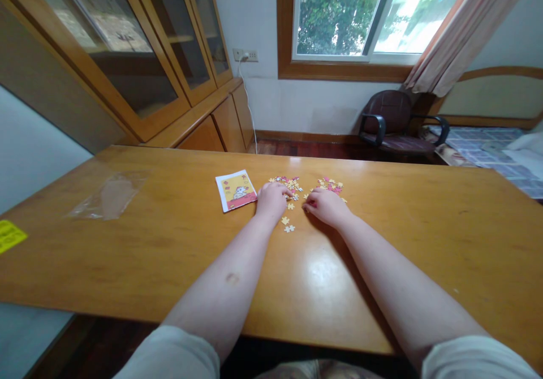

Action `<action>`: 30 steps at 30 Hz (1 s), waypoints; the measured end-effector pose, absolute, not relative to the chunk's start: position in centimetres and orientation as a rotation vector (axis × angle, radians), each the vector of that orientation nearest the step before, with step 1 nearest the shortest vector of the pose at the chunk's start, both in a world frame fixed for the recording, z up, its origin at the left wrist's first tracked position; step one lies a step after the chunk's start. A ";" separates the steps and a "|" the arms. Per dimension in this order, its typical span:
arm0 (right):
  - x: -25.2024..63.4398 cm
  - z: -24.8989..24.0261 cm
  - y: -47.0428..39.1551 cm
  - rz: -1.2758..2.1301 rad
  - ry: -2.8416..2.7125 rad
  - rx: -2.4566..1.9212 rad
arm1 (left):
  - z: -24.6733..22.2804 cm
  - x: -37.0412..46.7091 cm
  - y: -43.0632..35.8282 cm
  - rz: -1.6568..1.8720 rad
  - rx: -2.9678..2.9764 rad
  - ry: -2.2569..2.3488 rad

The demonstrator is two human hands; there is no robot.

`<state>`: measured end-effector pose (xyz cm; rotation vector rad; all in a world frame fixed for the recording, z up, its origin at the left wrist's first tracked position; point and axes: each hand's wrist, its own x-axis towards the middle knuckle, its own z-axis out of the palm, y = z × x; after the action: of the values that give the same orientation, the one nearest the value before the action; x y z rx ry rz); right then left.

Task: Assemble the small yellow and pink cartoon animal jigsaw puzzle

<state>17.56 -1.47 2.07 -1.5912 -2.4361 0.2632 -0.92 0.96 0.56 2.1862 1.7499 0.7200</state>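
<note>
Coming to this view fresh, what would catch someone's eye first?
Probably the left hand and right hand, among small scattered puzzle pieces toward the far side of the wooden table. Next might be the printed picture card lying just left of the left hand, then the bright yellow label at the picture's left edge.

place: room in a home | evidence: bed (487,150), pink curtain (470,34), glass-fronted cabinet (180,104), armchair (388,113)
</note>
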 end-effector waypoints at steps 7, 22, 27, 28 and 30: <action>15.6 3.2 -3.5 0.536 -2.647 -1.095 | 1.1 -0.8 0.5 0.488 2.345 1.697; 18.1 3.3 -1.6 0.257 -2.633 -1.453 | 1.7 -0.9 0.3 0.336 2.213 1.932; 17.0 3.5 -2.6 0.500 -2.630 -1.262 | 1.4 -1.0 0.2 0.512 2.177 1.947; 16.4 3.4 -3.0 0.569 -2.651 -1.205 | 1.4 -1.0 0.2 0.562 2.165 1.955; 15.6 3.3 -3.5 0.631 -2.685 -1.148 | 1.4 -1.0 0.2 0.641 2.134 1.972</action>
<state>15.56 -3.54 3.32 -1.1479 -2.6850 0.6311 -0.96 0.24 1.36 2.1341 1.9724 0.6410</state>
